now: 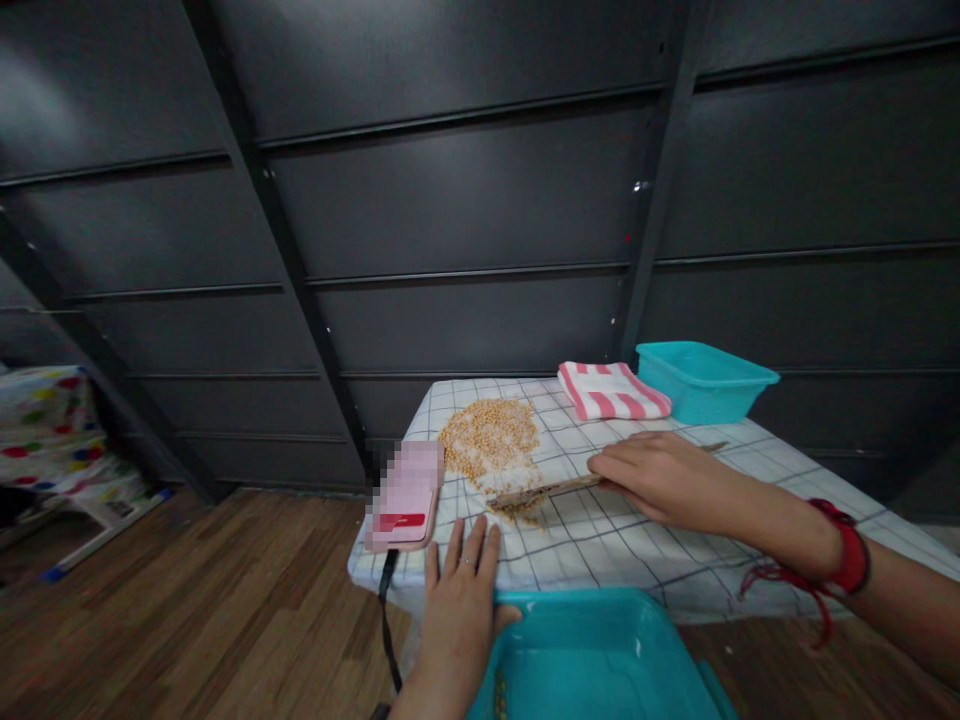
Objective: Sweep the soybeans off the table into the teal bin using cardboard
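Note:
My right hand [660,480] is closed round a thin, flat strip that looks like cardboard [559,488]. Its far end touches the near edge of a spread pile of yellow beans or kernels mixed with finer white grains [491,440]. A few kernels lie on the near side of the strip. My left hand [461,590] rests palm down with its fingers stretched onto the checked cloth, its thumb at the rim of a teal tub [577,600]. That tub sits below the table's front edge, with some kernels along its left inside; its bottom part is out of view.
On the table's left edge lies a pink phone [409,495] with a black cable [385,610] hanging down. A striped pink and white towel [611,390] and a second teal tub [701,382] stand at the back right. Dark panels [465,200] rise behind the table.

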`<state>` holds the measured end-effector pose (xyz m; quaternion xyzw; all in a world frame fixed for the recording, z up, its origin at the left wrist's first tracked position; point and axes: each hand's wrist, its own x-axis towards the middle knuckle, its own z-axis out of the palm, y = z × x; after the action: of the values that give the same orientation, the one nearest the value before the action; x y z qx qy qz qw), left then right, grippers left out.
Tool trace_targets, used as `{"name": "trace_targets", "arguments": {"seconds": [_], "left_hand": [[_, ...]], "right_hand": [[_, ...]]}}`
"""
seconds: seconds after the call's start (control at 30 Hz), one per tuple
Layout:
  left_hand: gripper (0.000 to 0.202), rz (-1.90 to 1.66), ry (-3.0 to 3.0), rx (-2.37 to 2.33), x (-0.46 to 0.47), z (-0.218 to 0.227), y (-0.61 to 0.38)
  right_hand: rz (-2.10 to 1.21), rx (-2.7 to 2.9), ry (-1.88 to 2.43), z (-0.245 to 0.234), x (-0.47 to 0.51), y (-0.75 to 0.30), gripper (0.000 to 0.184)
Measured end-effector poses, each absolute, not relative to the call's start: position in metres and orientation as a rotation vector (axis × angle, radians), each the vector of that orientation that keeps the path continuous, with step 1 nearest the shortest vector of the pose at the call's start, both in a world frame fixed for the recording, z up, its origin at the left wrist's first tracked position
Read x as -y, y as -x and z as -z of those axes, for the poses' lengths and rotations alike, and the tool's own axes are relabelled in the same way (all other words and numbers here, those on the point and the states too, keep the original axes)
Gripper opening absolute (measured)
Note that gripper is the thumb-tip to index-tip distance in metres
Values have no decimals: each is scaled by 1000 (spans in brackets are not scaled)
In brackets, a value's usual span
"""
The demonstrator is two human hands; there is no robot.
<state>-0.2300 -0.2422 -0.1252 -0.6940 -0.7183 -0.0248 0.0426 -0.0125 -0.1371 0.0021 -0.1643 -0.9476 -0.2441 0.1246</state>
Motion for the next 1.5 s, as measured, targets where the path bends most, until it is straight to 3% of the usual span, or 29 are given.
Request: {"name": "trace_targets", "arguments": {"seconds": [1.0,1.5], "left_hand": [[67,81,2119,2191,243,125,229],[66,94,2123,2201,244,119,226]], "right_hand": [[590,2746,493,3,181,-33,32],[792,2629,441,13,169,-19,29]]}}
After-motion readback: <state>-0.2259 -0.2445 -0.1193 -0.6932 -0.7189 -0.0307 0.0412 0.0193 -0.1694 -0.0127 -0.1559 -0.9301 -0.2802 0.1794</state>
